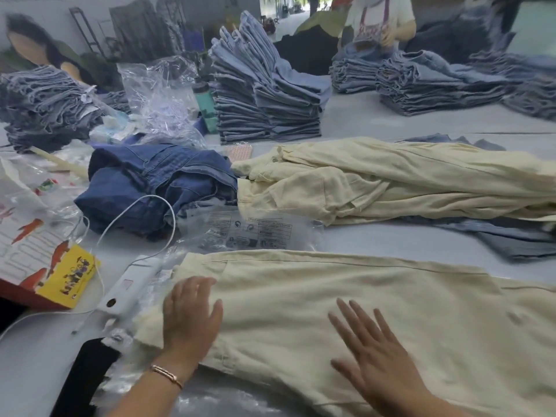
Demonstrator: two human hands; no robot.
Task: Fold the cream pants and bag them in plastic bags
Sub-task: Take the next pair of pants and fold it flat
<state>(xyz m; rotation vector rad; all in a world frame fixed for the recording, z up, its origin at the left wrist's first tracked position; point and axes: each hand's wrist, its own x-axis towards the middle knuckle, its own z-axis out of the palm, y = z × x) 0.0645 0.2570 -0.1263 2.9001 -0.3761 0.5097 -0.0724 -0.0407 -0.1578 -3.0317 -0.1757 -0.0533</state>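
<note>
A long pale grey work table [376,124] fills most of the view and bears tall stacks of folded blue jeans [264,94], with lower stacks [421,82] toward its far right. Behind it runs a light grey wall [60,7], against which dark metal racks [87,28] lean. A bright doorway [288,4] at the far end lets in daylight, and a second person in a white shirt [379,16] stands at the table's far side.
</note>
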